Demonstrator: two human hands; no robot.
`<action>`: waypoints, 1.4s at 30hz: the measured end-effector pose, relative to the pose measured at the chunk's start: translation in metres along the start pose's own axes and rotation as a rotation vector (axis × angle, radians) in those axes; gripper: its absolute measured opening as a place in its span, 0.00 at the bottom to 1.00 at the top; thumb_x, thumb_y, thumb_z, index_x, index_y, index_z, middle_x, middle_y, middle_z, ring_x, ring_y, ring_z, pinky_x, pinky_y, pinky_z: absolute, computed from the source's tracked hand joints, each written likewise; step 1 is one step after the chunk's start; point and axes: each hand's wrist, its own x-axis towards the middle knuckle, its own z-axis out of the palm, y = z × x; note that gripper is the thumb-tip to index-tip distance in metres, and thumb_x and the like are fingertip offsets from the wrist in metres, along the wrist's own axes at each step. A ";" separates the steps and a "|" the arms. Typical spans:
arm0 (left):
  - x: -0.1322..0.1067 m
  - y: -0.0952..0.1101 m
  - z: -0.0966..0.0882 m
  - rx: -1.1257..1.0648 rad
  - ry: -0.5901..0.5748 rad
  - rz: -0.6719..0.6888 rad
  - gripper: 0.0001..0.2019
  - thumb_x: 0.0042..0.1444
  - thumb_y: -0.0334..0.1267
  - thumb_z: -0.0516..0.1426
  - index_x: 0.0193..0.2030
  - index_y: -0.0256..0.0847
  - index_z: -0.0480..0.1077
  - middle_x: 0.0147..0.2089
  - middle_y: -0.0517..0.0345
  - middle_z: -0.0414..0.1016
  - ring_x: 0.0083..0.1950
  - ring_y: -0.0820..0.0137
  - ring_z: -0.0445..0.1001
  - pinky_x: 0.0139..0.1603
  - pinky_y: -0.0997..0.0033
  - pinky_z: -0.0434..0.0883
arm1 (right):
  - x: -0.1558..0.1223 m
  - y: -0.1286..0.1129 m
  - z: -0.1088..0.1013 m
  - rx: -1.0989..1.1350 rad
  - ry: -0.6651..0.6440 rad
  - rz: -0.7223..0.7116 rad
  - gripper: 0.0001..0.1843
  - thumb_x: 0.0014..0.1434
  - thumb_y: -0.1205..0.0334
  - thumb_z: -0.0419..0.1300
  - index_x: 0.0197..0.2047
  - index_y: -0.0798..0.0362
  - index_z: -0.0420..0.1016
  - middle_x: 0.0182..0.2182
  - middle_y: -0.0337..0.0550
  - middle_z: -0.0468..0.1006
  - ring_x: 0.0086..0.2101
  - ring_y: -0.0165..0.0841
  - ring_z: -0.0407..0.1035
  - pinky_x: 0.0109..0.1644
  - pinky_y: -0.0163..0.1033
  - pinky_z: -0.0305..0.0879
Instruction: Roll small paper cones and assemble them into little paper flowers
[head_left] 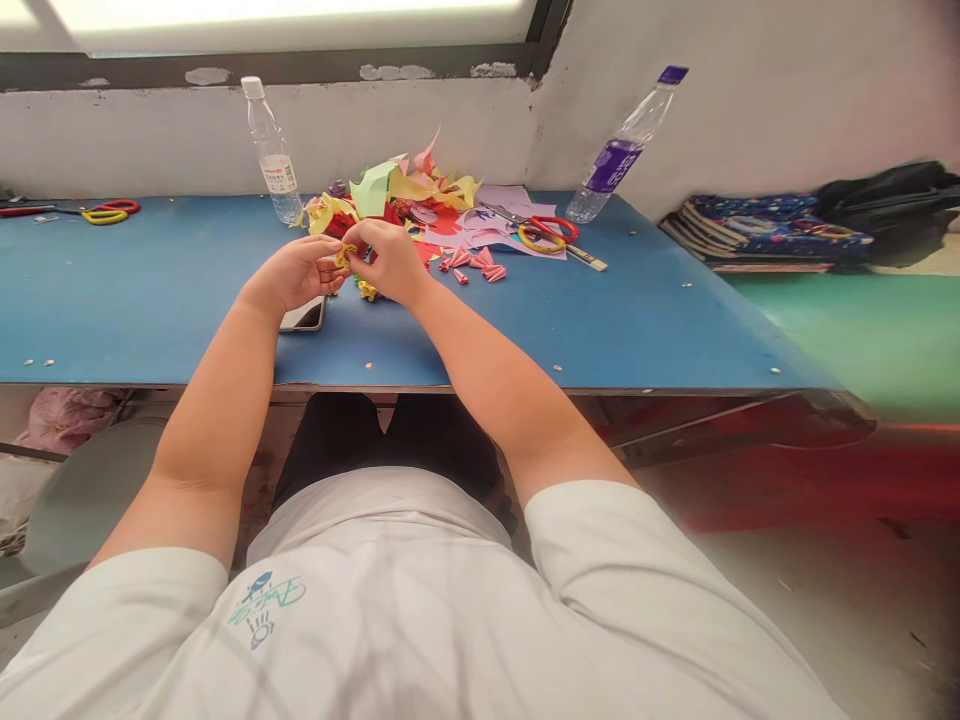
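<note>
My left hand and my right hand meet over the blue table, both pinching a small yellow folded paper piece between their fingertips. Another small yellow folded piece lies on the table just under my right hand. Several small pink folded pieces lie to the right. Behind my hands is a heap of coloured paper scraps. A phone lies under my left wrist.
Red-and-yellow scissors rest on the paper at right, another pair at the far left. A clear bottle stands behind the heap, and a purple-labelled bottle leans on the wall. Folded fabric lies at right.
</note>
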 end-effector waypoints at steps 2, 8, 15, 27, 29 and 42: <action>0.001 -0.001 0.000 0.001 0.008 -0.004 0.19 0.56 0.41 0.86 0.44 0.43 0.84 0.42 0.54 0.89 0.39 0.67 0.89 0.43 0.67 0.85 | 0.000 0.001 0.001 -0.001 0.003 0.000 0.08 0.80 0.65 0.62 0.56 0.50 0.83 0.51 0.48 0.89 0.51 0.41 0.83 0.62 0.48 0.83; 0.001 -0.003 -0.001 -0.020 0.021 0.023 0.18 0.56 0.35 0.83 0.46 0.43 0.83 0.42 0.56 0.88 0.39 0.69 0.89 0.44 0.71 0.85 | -0.001 -0.003 0.007 0.027 0.032 0.066 0.12 0.86 0.58 0.60 0.62 0.51 0.82 0.51 0.48 0.90 0.51 0.42 0.85 0.65 0.52 0.87; 0.003 -0.003 -0.002 -0.011 0.047 0.048 0.14 0.53 0.33 0.78 0.43 0.45 0.82 0.43 0.54 0.89 0.44 0.66 0.91 0.52 0.66 0.90 | 0.003 -0.029 0.000 0.112 0.009 0.224 0.26 0.87 0.34 0.69 0.66 0.48 0.82 0.54 0.52 0.91 0.54 0.47 0.88 0.65 0.57 0.92; 0.002 -0.002 0.001 0.022 0.054 0.043 0.13 0.57 0.38 0.80 0.46 0.45 0.85 0.47 0.51 0.91 0.47 0.63 0.92 0.53 0.66 0.90 | 0.003 -0.018 0.002 0.084 0.065 0.158 0.12 0.87 0.50 0.68 0.58 0.49 0.85 0.50 0.49 0.89 0.51 0.44 0.85 0.64 0.52 0.89; 0.002 -0.002 0.001 0.016 0.047 0.039 0.14 0.56 0.38 0.80 0.45 0.45 0.84 0.45 0.52 0.90 0.45 0.66 0.90 0.53 0.67 0.89 | 0.002 -0.017 0.003 0.064 0.073 0.146 0.09 0.86 0.53 0.66 0.57 0.48 0.85 0.49 0.48 0.89 0.49 0.43 0.84 0.64 0.52 0.88; -0.010 0.002 0.009 0.145 0.075 0.075 0.16 0.58 0.40 0.80 0.42 0.45 0.79 0.40 0.56 0.86 0.42 0.61 0.93 0.55 0.58 0.91 | -0.001 -0.018 0.004 -0.011 0.020 0.214 0.12 0.90 0.50 0.62 0.66 0.45 0.78 0.48 0.44 0.90 0.48 0.43 0.88 0.67 0.54 0.90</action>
